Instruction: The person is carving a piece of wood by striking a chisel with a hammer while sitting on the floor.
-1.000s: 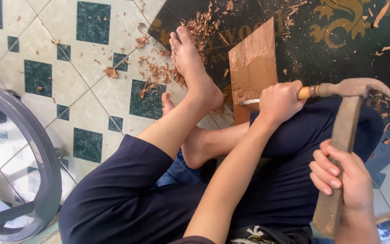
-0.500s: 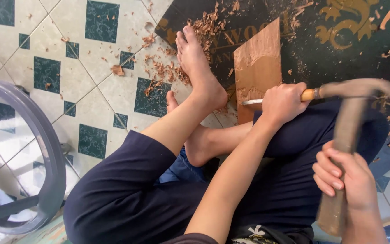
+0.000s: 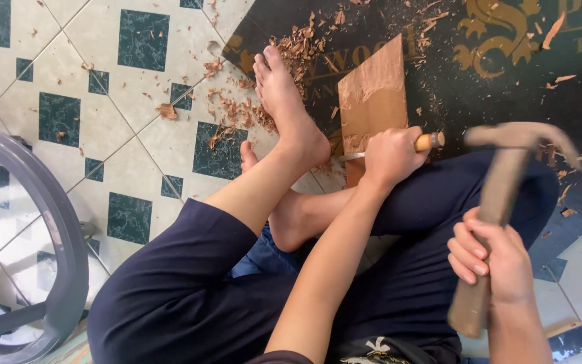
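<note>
You sit on a cream floor (image 3: 170,141) with green tiles, beside a dark mat (image 3: 439,61) littered with shavings. One board (image 3: 372,101) lies by your foot. Your left hand (image 3: 389,156) is closed around one chisel (image 3: 426,142); your right hand (image 3: 493,259) grips one blurred mallet (image 3: 506,182), possibly mid-swing.

Head view, person seated on tiled floor (image 3: 69,61), legs in dark trousers. Left hand (image 3: 391,156) closed around wooden-handled chisel (image 3: 412,144); blade tip meets lower edge of wooden board (image 3: 374,101). Board lies on dark mat (image 3: 506,67), just beside bare foot (image 3: 289,108). Right hand (image 3: 496,259) grips wooden handle of hammer (image 3: 506,175), head blurred, near chisel butt, not touching. Wood shavings (image 3: 237,111) scattered by foot. Grey ring-shaped frame (image 3: 62,229) at left.
</note>
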